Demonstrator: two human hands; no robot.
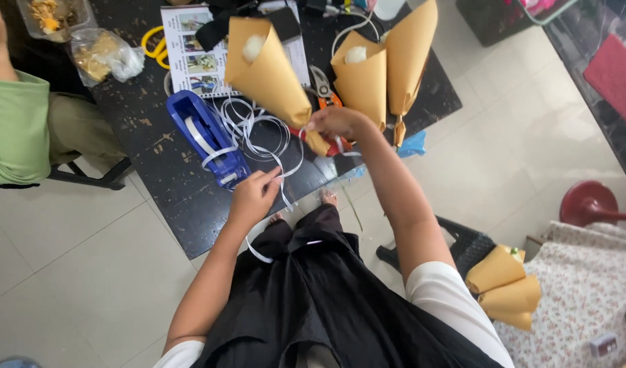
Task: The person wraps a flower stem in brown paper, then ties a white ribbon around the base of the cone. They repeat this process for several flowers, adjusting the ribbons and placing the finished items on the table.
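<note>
Two hands busy near desk's front edge: right hand [334,123] clamping tip of brown paper cone [268,75], left hand [253,196] pinching white ribbon [258,129] just beside blue tape dispenser [210,136]. Tying step underway, apparently; next needs ribbon looped round cone tip.

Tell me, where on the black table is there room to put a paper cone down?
The black table is bare along its near-left edge, below the blue tape dispenser and beside the left hand. Another bare strip lies left of the dispenser, under the plastic bags. The middle is crowded: white ribbon, paper cones, scissors, right hand.
</note>
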